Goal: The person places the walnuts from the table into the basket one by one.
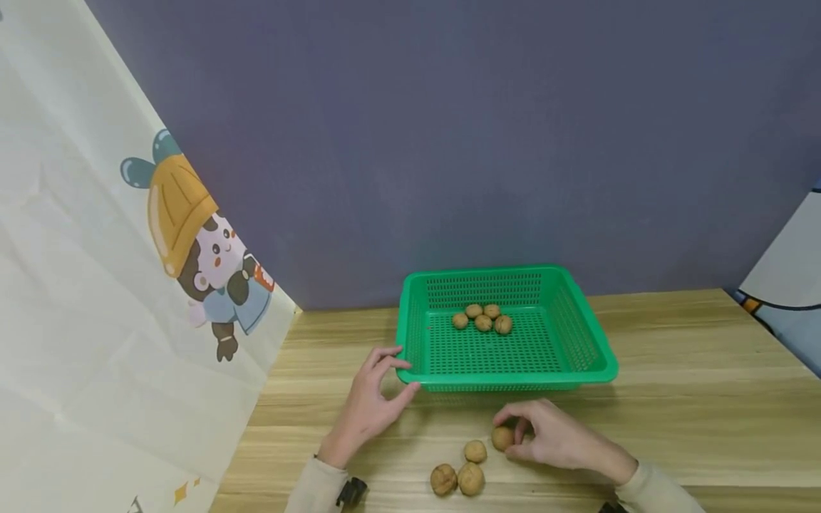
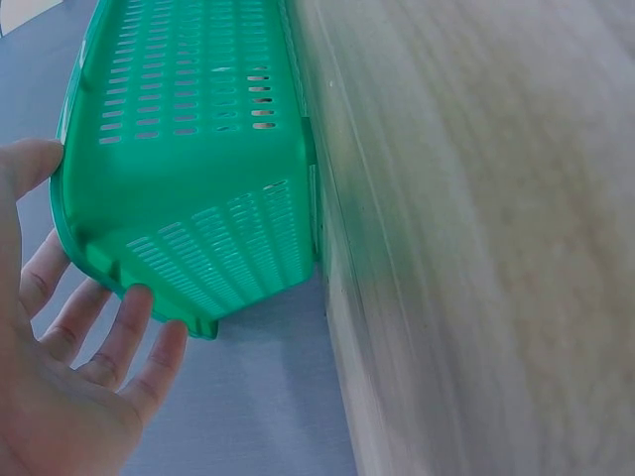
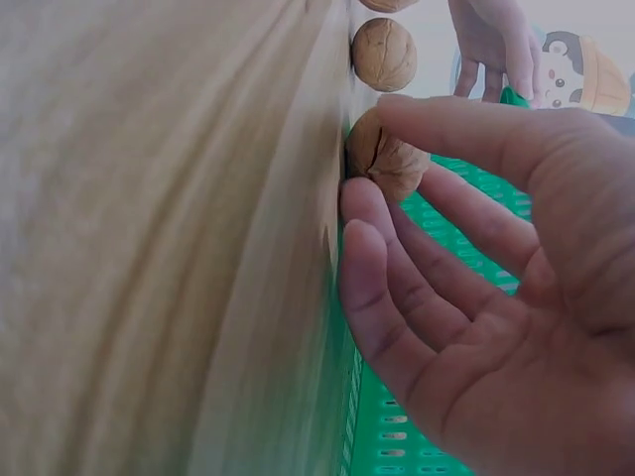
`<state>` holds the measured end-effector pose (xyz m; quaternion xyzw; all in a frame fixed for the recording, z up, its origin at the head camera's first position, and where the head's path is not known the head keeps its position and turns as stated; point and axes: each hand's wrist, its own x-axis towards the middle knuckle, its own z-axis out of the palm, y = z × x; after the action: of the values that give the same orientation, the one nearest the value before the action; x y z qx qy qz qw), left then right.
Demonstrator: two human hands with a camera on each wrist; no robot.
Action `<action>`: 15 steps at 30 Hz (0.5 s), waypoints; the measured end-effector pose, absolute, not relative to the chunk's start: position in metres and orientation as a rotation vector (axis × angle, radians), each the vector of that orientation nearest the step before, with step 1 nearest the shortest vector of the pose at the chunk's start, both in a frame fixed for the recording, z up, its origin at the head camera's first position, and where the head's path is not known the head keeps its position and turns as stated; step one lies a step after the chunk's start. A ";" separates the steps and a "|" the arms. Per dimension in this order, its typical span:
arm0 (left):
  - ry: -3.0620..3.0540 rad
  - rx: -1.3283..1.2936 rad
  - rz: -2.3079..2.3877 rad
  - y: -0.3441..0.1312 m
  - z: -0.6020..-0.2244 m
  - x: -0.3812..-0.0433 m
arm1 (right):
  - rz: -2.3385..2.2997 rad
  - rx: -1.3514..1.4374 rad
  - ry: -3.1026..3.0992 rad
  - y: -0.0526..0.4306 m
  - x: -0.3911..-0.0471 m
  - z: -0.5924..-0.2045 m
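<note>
A green plastic basket [image 1: 507, 377] with slotted walls stands on the wooden table, and several walnuts [image 1: 484, 323] lie together toward its back. My left hand [image 1: 372, 406] is at the basket's front left corner, thumb at the front rim and fingers spread along the left rim. In front of the basket my right hand [image 1: 558, 438] pinches a walnut [image 3: 392, 164] between thumb and fingers, low at the tabletop. Left of it are three loose walnuts: a small pale one [image 1: 475, 451], a larger one [image 1: 471, 479] and a darker one [image 1: 443, 479].
A dark grey-blue panel [image 1: 449, 142] rises directly behind the basket. On the left hangs a white sheet [image 1: 77, 285] with a cartoon figure in a yellow hat. The wooden tabletop [image 1: 693, 399] extends to the right of the basket.
</note>
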<state>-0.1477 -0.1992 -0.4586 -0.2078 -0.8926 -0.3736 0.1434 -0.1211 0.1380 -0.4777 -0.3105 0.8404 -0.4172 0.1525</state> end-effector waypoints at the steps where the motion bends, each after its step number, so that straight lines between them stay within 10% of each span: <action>1: -2.569 -0.604 -1.076 -0.199 -0.459 -0.148 | -1.197 -0.889 2.404 0.138 -0.121 -0.478; 15: -2.540 -0.625 -1.082 -0.200 -0.459 -0.148 | -1.196 -0.875 2.378 0.137 -0.122 -0.479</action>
<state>-0.1476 -0.2003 -0.4588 -0.2180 -0.8865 -0.3776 0.1546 -0.1219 0.1373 -0.4790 -0.3079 0.8364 -0.4208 0.1689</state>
